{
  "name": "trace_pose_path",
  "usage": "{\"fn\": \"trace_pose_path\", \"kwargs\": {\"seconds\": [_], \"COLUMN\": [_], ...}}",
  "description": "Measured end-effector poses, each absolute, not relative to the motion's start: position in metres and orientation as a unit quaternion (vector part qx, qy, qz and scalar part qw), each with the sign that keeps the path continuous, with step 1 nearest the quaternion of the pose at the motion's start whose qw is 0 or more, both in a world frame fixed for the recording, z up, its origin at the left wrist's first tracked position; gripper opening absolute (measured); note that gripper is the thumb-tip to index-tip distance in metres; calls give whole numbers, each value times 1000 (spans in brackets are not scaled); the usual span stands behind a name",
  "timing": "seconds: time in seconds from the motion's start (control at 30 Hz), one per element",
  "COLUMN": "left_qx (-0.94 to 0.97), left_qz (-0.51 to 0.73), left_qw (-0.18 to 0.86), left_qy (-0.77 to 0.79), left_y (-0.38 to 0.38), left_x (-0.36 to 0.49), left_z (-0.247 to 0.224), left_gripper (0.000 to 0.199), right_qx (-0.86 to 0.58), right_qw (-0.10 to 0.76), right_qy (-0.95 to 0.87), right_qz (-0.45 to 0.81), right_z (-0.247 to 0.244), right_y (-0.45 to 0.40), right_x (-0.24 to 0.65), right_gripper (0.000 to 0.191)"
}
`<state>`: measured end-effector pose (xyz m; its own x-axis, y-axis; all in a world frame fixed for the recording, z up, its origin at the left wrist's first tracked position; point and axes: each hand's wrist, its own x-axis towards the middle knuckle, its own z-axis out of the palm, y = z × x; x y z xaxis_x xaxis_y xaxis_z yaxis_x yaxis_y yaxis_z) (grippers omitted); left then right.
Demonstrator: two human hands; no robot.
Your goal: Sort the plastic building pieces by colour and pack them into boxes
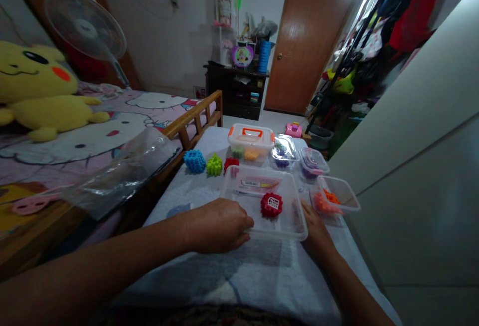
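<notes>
A clear plastic box (284,231), uncovered, stands on the cloth-covered table in front of me. Inside it lies a red knobbly block cluster (271,205) with a white patterned face. My left hand (220,224) is closed on the box's near left corner, fingers curled over the rim. At the box's right side, my right hand (318,231) holds the wall from outside, its fingers partly hidden. Beyond the box's left side sit a blue block cluster (194,161), a lime green one (214,165) and another red one (231,163), partly covered by the box.
Behind stands a lidded box with an orange handle (251,139). To its right are clear containers with purple pieces (314,162) and an open tub (339,194) of orange pieces. A wooden bed rail (194,116) borders the left, a pale cabinet (422,166) the right.
</notes>
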<state>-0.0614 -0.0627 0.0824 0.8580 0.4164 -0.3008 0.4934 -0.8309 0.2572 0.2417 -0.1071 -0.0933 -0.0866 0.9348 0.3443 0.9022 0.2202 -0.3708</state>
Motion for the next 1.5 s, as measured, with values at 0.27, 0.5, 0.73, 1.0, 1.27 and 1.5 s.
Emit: {"fn": "trace_pose_path", "kwargs": {"seconds": [0.27, 0.5, 0.73, 1.0, 1.27, 1.5], "left_qx": [919, 915, 930, 901, 897, 898], "left_qz": [41, 45, -71, -124, -114, -109], "left_qw": [292, 115, 90, 114, 133, 133], "left_qy": [264, 384, 348, 401, 407, 406], "left_y": [-12, 79, 108, 125, 128, 129], "left_x": [-82, -87, -66, -53, -54, -55], "left_z": [110, 65, 30, 13, 9, 16], "left_gripper": [31, 38, 55, 52, 52, 42], "right_qx": [-620, -609, -623, -625, -629, -623], "right_qw": [253, 254, 254, 243, 231, 215], "right_qy": [-741, -750, -738, -741, -742, -750], "right_qz": [39, 44, 41, 36, 31, 47], "right_z": [-95, -99, -93, -90, -97, -98], "right_y": [-109, -108, -107, -107, -106, -104], "right_x": [247, 251, 246, 245, 249, 254], "right_gripper": [49, 49, 48, 48, 48, 48]}}
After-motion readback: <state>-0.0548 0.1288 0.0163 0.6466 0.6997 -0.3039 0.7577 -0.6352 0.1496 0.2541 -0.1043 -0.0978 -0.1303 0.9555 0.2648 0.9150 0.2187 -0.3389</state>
